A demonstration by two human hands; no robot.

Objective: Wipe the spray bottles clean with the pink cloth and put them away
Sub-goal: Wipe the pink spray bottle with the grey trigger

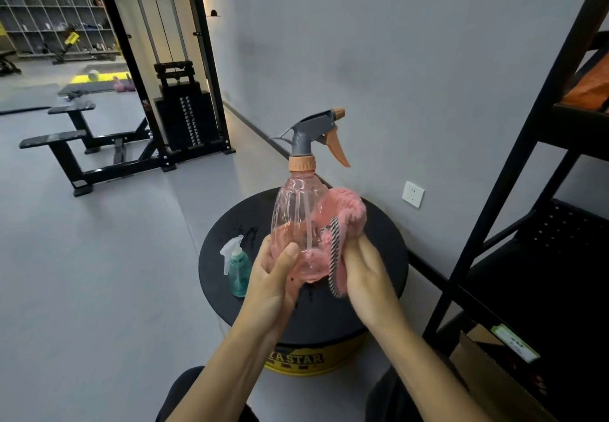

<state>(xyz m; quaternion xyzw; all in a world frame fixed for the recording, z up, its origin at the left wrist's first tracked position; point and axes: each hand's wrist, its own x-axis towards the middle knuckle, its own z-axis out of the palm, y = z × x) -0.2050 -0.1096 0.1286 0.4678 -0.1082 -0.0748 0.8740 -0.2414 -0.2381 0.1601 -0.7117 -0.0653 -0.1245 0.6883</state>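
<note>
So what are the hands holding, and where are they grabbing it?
The left hand grips the pink spray bottle near its bottom; the right hand holds the pink cloth against its side.

Large spray bottle (296,210): see-through pink body, peach collar, grey head, orange trigger and nozzle tip.
Pink cloth (347,210): pink, edged with a black-and-white striped band.
Small spray bottle (240,271): teal body, cloudy white sprayer.
Tabletop (385,240): black top, yellow side with black letters.
Wall (395,59): plain grey.
Floor (99,257): plain grey.
</note>
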